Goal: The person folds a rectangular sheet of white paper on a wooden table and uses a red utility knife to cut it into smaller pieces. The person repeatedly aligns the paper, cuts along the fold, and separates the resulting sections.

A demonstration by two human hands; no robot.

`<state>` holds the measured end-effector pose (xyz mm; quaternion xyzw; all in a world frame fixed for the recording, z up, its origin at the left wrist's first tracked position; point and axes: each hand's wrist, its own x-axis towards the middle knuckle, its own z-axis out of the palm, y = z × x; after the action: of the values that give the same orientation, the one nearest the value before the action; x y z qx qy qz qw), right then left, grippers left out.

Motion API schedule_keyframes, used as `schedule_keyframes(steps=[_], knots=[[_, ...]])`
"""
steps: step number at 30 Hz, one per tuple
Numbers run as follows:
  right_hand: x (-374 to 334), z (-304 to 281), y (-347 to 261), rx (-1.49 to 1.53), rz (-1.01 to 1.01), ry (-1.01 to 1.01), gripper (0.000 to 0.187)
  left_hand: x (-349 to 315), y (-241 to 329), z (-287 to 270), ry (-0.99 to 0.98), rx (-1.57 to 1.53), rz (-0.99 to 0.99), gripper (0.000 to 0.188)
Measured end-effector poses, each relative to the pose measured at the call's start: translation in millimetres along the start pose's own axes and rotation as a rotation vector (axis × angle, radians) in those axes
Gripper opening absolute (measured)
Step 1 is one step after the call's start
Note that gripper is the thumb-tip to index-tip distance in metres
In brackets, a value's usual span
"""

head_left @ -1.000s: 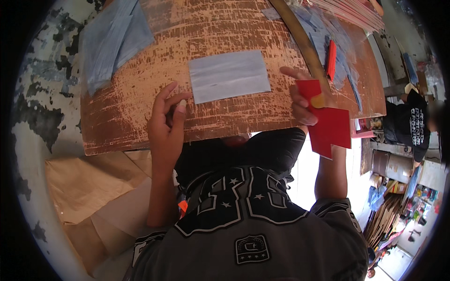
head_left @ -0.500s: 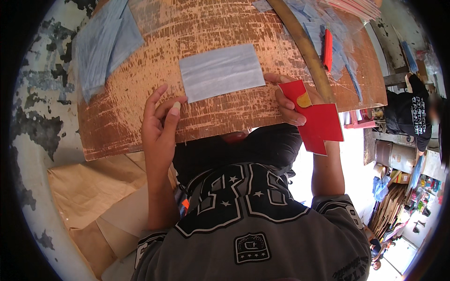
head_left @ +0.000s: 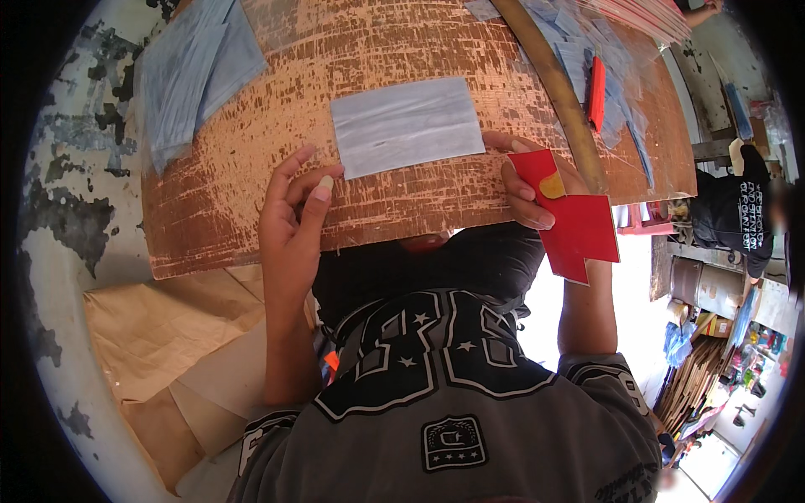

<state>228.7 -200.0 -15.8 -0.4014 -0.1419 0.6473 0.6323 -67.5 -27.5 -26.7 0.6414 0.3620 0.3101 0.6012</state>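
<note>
Far to my left, paint flakes off a wall [head_left: 75,214], and creased brown paper [head_left: 172,331] lies beside the person's left arm. On the left of the scratched wooden worktop [head_left: 402,208], a stack of translucent blue-grey plastic sheets [head_left: 180,71] reaches the edge.

Next comes the left hand [head_left: 293,205], its fingers loosely bent and parted, with nothing visibly held; a fingertip sits right by the near left corner of a single blue-grey plastic sheet [head_left: 408,127]. I cannot tell whether they touch. That sheet lies flat between the two hands, slightly askew.

The right hand [head_left: 524,203] grasps a red stepped piece of card [head_left: 579,222] with a rounded yellow patch [head_left: 552,186], its forefinger pointing toward the sheet's right end. Beyond runs a curved-looking brown strip [head_left: 558,94], then a slim red tool [head_left: 596,92] on loose clear-blue plastic pieces [head_left: 619,105]. Farthest right, a co-worker in a black shirt [head_left: 725,210] is partly visible.
</note>
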Motion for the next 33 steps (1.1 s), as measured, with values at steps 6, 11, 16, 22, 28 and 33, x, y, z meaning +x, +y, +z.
schedule_keyframes(steps=[6, 11, 16, 22, 28, 33], knots=[[-7, 11, 1, -0.231, -0.084, 0.113, 0.056, -3, -3, 6, 0.108, 0.503, 0.303, 0.035], [-17, 37, -1, -0.478, -0.045, 0.288, 0.053, -2, -8, 9, 0.008, 0.648, 0.459, 0.037], [-19, 36, 4, -0.591, -0.019, 0.311, 0.051, -2, -9, 10, -0.009, 0.681, 0.457, 0.038], [-19, 36, 4, -0.678, -0.009, 0.311, 0.051, -3, -8, 9, -0.017, 0.739, 0.454, 0.031], [-20, 31, 4, -0.738, 0.014, 0.313, 0.053, -1, -12, 9, -0.002, 0.724, 0.486, 0.033], [-20, 31, 3, -0.743, 0.030, 0.306, 0.054, -1, -12, 9, -0.010, 0.730, 0.472, 0.033]])
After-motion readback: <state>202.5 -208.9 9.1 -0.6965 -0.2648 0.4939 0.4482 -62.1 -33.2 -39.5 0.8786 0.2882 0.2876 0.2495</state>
